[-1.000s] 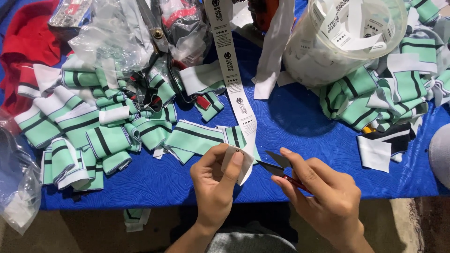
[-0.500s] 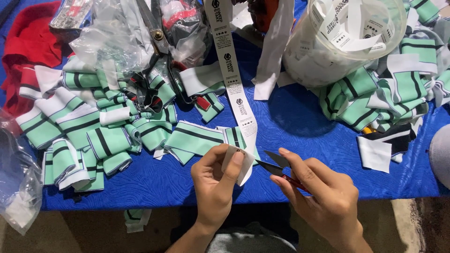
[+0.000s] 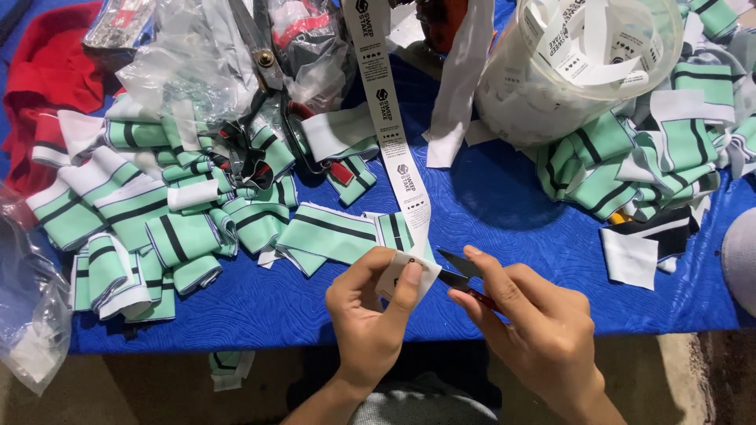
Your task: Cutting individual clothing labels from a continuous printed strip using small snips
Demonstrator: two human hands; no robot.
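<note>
A long white printed label ribbon (image 3: 391, 126) runs down from the top of the view to my hands. My left hand (image 3: 370, 319) pinches its lower end between thumb and fingers. My right hand (image 3: 535, 330) grips small thread snips (image 3: 455, 271) with a red handle, their dark blades open at the ribbon's edge, just right of my left thumb. Both hands hover over the near edge of the blue quilted table cover (image 3: 504, 212).
Piles of mint, white and black striped fabric pieces lie left (image 3: 165, 220) and right (image 3: 630, 157). A clear plastic tub (image 3: 575, 71) holds cut white labels. Clear plastic bags (image 3: 189, 55), large scissors (image 3: 264, 63) and red cloth (image 3: 47, 79) sit at the back left.
Almost nothing has moved; my hands stay at the ribbon's end with the snips against it.
</note>
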